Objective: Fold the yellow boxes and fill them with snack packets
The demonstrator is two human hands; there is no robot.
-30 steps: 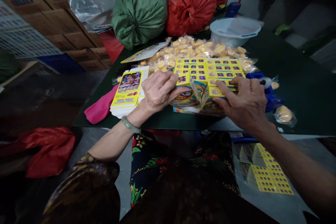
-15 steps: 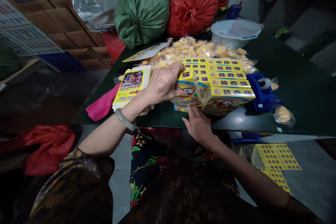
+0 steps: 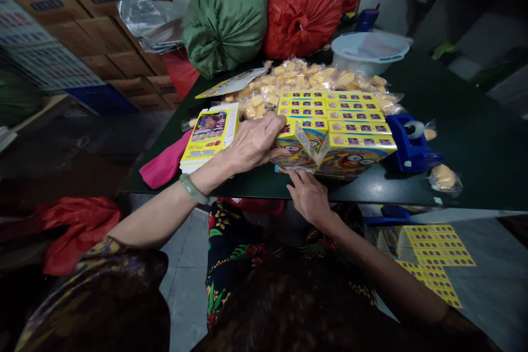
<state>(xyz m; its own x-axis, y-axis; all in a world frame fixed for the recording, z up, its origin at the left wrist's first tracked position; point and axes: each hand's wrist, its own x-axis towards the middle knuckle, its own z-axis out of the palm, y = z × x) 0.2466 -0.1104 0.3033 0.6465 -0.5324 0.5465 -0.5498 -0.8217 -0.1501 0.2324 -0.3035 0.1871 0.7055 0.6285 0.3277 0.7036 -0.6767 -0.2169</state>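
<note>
My left hand (image 3: 258,143) is closed around a small yellow cardboard box (image 3: 291,148) with a cartoon face in glasses. The box leans, leaving a wedge-shaped gap beside the neighbouring box. Below it, my right hand (image 3: 308,192) touches the lower edge with its fingertips, thumb apart and nothing gripped. A pale flap shows near those fingertips. Packed yellow boxes (image 3: 357,143) stand in rows directly right of and behind the held one. Left of my left hand lies a stack of flat yellow cartons (image 3: 210,137), partly under my wrist.
Wrapped yellow biscuits (image 3: 297,74) are heaped behind the boxes. A blue tape dispenser (image 3: 412,146) stands to the right, near a single wrapped biscuit (image 3: 445,180). Green sack (image 3: 225,16), red sack (image 3: 303,11) and plastic tub (image 3: 367,49) line the back. Pink cloth (image 3: 165,162) lies left.
The held box has tilted further left, widening the gap beside it. My right fingers have shifted slightly left along its lower edge. My left hand keeps its grip.
</note>
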